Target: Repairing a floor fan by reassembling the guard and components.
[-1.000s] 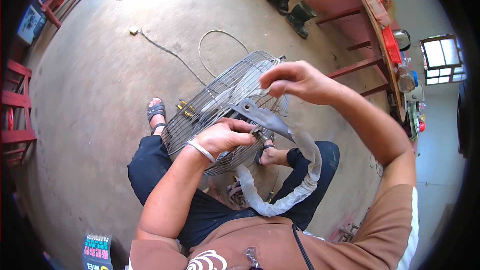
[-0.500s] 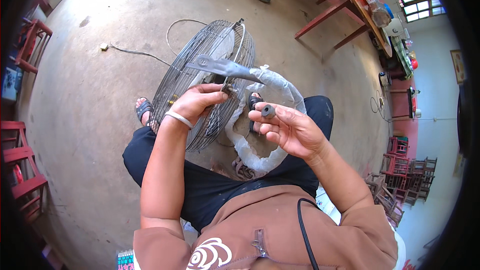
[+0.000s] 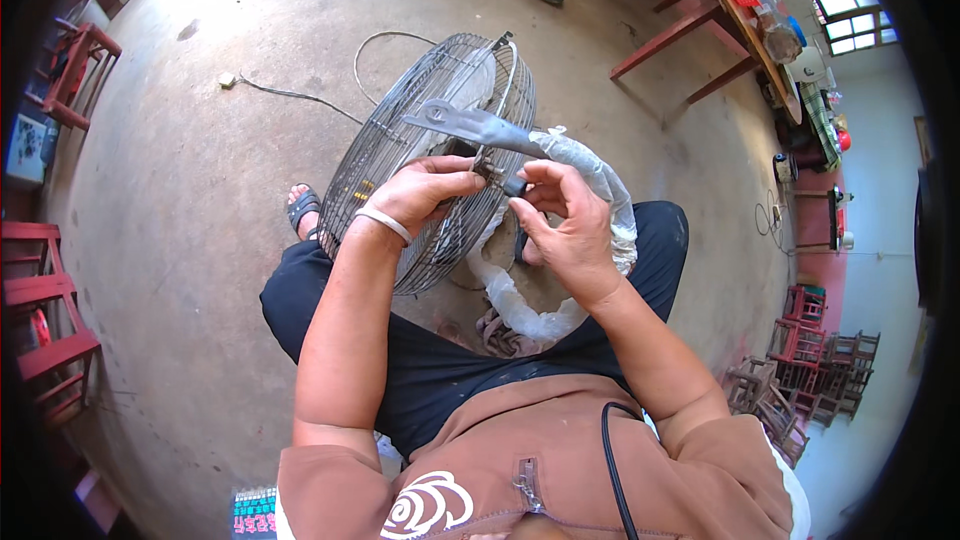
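While a seated person looks down between their own knees, a red chair (image 3: 48,290) stands at the far left of a bare concrete floor. Next, a pale plug (image 3: 227,81) lies on the floor with its cord running right, toward a wire fan cage (image 3: 400,130). A sandaled foot (image 3: 303,208) rests beside the cage's lower left. The cage is tilted, between the person's legs, with pale fan blades showing through its wires. The left hand (image 3: 415,198), with a pale band at the wrist, is at the cage's near side, thumb and forefinger pinched on a small metal part (image 3: 488,172). Above that hand, a grey metal bracket (image 3: 470,126) slants across the cage. Just right of the metal part is a small dark cylinder (image 3: 514,187), clamped between the thumb and fingers of the right hand (image 3: 568,225); whether the two pieces touch is unclear. Behind this hand curves a tube wrapped in cloudy plastic (image 3: 613,195), meeting the bracket's end. Farther right are a wooden table (image 3: 735,15) and stacked stools (image 3: 798,350).
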`<state>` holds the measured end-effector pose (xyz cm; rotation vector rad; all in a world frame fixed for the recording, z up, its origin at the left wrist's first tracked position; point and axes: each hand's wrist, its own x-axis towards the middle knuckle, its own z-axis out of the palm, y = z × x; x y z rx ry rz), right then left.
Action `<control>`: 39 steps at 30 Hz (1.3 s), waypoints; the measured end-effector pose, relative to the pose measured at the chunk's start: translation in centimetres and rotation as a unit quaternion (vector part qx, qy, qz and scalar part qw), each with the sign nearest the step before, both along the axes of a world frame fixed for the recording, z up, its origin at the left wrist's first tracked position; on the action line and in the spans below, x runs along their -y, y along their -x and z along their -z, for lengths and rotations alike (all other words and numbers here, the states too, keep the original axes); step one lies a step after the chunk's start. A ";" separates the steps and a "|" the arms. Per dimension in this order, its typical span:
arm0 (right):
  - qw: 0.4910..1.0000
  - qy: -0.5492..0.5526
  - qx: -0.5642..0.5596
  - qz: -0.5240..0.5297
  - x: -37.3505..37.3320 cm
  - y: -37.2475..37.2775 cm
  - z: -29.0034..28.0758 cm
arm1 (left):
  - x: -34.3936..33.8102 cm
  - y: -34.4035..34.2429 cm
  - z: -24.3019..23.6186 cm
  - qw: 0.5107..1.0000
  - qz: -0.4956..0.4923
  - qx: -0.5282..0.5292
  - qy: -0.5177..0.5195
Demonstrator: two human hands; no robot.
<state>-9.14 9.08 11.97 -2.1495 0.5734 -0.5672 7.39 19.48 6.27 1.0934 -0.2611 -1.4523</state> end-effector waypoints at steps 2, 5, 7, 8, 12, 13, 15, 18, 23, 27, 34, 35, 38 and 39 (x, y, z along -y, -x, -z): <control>0.999 0.035 -0.001 -0.004 -0.2 -0.9 -0.2 | 0.0 -0.2 0.2 1.000 0.001 0.018 0.003; 0.996 0.087 -0.016 -0.014 0.0 -1.7 -0.7 | 0.0 -0.6 0.9 1.000 0.016 0.025 0.008; 0.993 0.112 -0.037 -0.031 0.1 -2.1 -1.1 | 0.0 -0.5 0.8 1.000 0.011 0.021 0.002; 0.993 0.113 -0.036 -0.029 0.1 -2.2 -1.1 | -0.1 -0.5 0.6 1.000 0.005 0.018 -0.004; 0.979 0.193 -0.054 -0.043 0.0 -2.6 -0.9 | -0.1 -0.4 1.3 1.000 0.009 0.002 0.012; 0.979 0.192 -0.059 -0.037 -0.1 -2.7 -0.8 | -0.1 -0.4 1.2 1.000 0.009 0.004 0.013; 0.978 0.196 -0.053 -0.043 -0.1 -2.6 -0.8 | -0.2 -0.4 0.7 1.000 -0.003 -0.008 0.001; 0.977 0.200 -0.044 -0.055 0.0 -2.2 -0.4 | -0.3 -0.6 1.3 1.000 0.004 -0.007 0.009; 0.972 0.217 -0.054 -0.065 0.5 -2.3 0.5 | -0.4 -0.7 1.6 1.000 0.020 0.003 -0.007; 0.969 0.233 -0.053 -0.057 0.5 -2.4 0.9 | -0.1 -0.5 1.0 1.000 -0.011 -0.010 -0.012; 0.966 0.251 -0.047 -0.034 0.5 -2.4 0.9 | -0.2 -0.5 0.7 1.000 -0.002 -0.020 0.012; 0.967 0.249 -0.046 -0.033 0.4 -2.6 0.8 | -0.2 -0.5 0.8 1.000 -0.002 -0.020 0.010; 0.968 0.238 -0.076 -0.021 0.0 -2.9 0.7 | -0.1 -0.6 1.0 1.000 -0.011 0.003 0.009; 0.970 0.232 -0.072 -0.021 0.1 -2.9 1.0 | 0.0 -0.5 1.1 1.000 -0.019 0.007 0.014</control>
